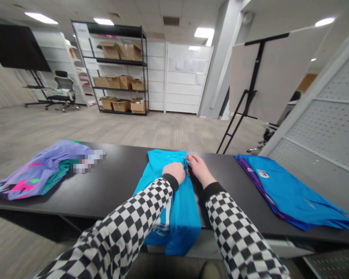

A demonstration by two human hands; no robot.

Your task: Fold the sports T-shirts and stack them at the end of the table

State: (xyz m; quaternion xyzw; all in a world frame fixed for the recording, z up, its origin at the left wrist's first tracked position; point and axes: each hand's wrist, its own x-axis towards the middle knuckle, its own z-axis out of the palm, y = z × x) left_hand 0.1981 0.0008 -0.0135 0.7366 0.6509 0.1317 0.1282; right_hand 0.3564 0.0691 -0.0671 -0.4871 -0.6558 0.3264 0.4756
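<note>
A bright blue sports shirt [184, 217], partly folded into a long strip, lies across the dark table, and its near end hangs over the front edge. White stripes show on it under my left forearm. My left hand [174, 171] is curled closed on the shirt's upper part, its fingertips mostly hidden. Just to the right, my right hand [200, 169] pinches the shirt's right edge near the far end, thumb and fingers together. Both hands are close to each other, almost touching.
On the left of the table [116, 182] lies a loose heap of purple and green clothes [43, 166]. Flat blue and purple garments [291, 190] are stacked at the right. A perforated panel [325, 120] borders the right side. Behind stand a board on a stand [251, 93] and a shelf of boxes [120, 60].
</note>
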